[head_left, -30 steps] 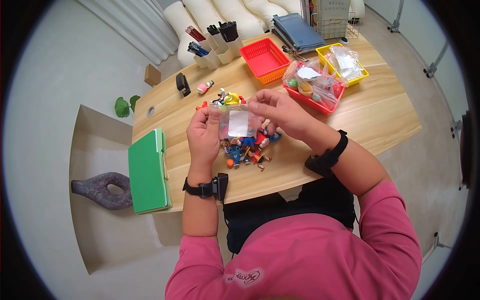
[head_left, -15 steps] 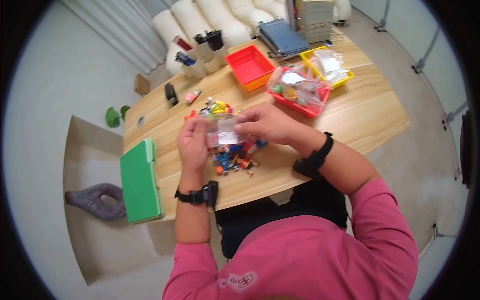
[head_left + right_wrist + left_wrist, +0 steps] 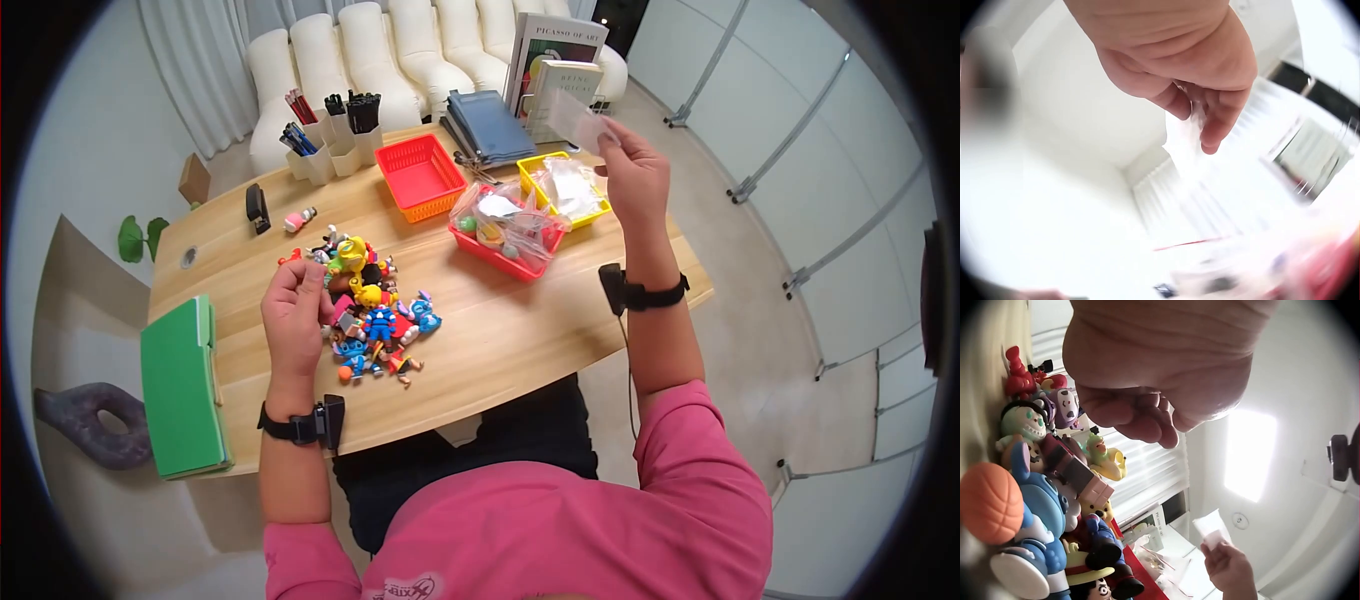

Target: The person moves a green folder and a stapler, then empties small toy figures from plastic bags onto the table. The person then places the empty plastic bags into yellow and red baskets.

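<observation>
A small clear plastic bag with a white label [image 3: 577, 122] is pinched between the thumb and fingers of my right hand [image 3: 638, 180], raised over the table's far right side. The same bag hangs below the fingertips [image 3: 1211, 140] in the right wrist view. My left hand [image 3: 294, 318] hovers at the left edge of a pile of small toy figures [image 3: 375, 300], its fingers loosely bent and nothing visible in them. From the left wrist, the pile shows a blue figure [image 3: 1041, 503] and an orange basketball [image 3: 991, 503] close by.
Behind the pile stand a red basket [image 3: 420, 175], a red basket of bagged toys [image 3: 505, 235] and a yellow basket of clear bags [image 3: 572, 190]. Pen holders [image 3: 335, 150], a stapler [image 3: 257, 208], blue folders [image 3: 490, 125] and a green folder [image 3: 178, 385] lie around the edges.
My left hand has let go of the plastic bag. My right hand has carried it up and away to the right, from above the toy pile. The head view has turned rightward.
</observation>
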A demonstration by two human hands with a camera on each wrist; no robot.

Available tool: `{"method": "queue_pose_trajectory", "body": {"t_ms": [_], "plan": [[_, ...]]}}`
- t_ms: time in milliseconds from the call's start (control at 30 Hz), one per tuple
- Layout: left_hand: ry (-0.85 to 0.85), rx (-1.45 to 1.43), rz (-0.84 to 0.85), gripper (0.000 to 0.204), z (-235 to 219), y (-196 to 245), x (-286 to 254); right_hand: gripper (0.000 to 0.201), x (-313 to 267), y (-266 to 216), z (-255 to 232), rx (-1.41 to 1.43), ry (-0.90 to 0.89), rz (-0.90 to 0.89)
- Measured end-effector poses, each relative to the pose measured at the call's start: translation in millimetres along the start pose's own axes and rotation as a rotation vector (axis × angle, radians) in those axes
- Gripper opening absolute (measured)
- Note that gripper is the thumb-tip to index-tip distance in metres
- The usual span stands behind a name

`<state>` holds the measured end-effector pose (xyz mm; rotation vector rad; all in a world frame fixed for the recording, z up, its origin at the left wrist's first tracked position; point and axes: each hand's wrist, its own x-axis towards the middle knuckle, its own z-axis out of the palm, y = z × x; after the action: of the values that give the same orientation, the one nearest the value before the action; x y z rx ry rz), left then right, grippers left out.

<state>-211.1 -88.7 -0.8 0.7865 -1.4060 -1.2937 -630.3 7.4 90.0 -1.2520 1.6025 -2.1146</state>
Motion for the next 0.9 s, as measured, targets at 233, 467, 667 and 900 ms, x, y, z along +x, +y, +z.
{"method": "queue_pose_trajectory", "body": {"t_ms": [233, 467, 667, 900], "plan": [[-0.007, -0.006, 0.017, 0.018, 0.8, 3.3, -1.4, 0.032, 15.3, 85.2, -50.8, -0.837, -0.283, -0.266], [-0.005, -0.014, 0.010, 0.018, -0.9, 0.6, 0.1, 0.029, 4.9, 78.2, -53.2, -0.986, -0.557, -0.311], [-0.004, -0.018, 0.016, 0.020, -2.3, 2.5, -0.4, 0.011, -52.0, -26.1, -11.6, -0.659, -0.492, -0.232], [-0.036, -0.008, 0.018, 0.019, -0.6, 6.9, -3.3, 0.018, -97.8, -28.6, 9.9, -1.107, -0.655, -0.189]]}}
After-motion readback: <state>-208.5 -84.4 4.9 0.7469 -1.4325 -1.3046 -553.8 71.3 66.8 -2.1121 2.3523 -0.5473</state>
